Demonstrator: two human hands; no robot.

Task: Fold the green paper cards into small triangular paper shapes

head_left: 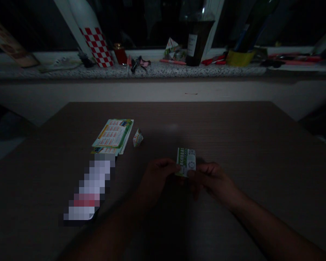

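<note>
Head view: uneven tension could crease or tear the green-and-white printed paper (189,156), and the dim light could let its edges be misjudged. It sits between the two hands, over the brown table (233,127) — pinched by both at its lower part. Left hand (157,175) has its thumb on the lower left edge; right hand (216,181) grasps the lower right corner, fingers curled — both forearms slanting inward.

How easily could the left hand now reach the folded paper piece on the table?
Probably yes: the folded paper piece lies ahead and to the left of the left hand, with nothing seen between them. But this hand helps hold the green-and-white paper, so it likely must let go first.
</note>
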